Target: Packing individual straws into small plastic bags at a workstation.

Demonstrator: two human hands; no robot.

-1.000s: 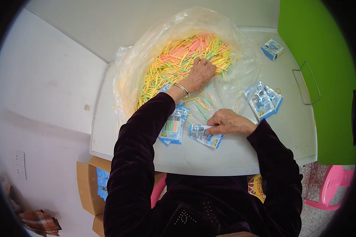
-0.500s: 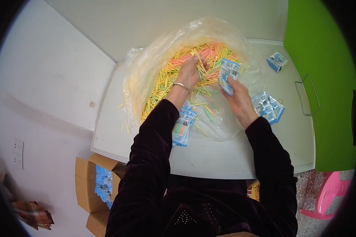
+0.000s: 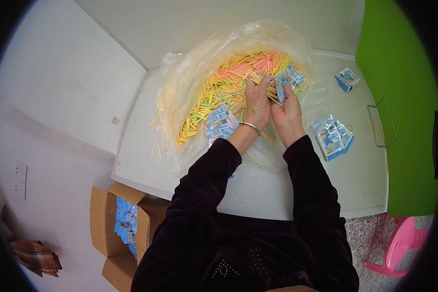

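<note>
The person before me is wearing a dark purple, velvety top with long sleeves; small pale studs are dotting its front, and a silvery bangle is encircling the left wrist.

Head view: left one of two fisheyes worn side by side; image upright, unmirrored. Looks steeply down and forward from above the chest, which sits at the lower edge. Left hand and right hand fall a little above and right of centre, at near range. Table spans mid-field, its edges bowed; rear wall at top. Wide field: side wall bounds the left, green panel the right, floor low right. Corners dark.
</note>
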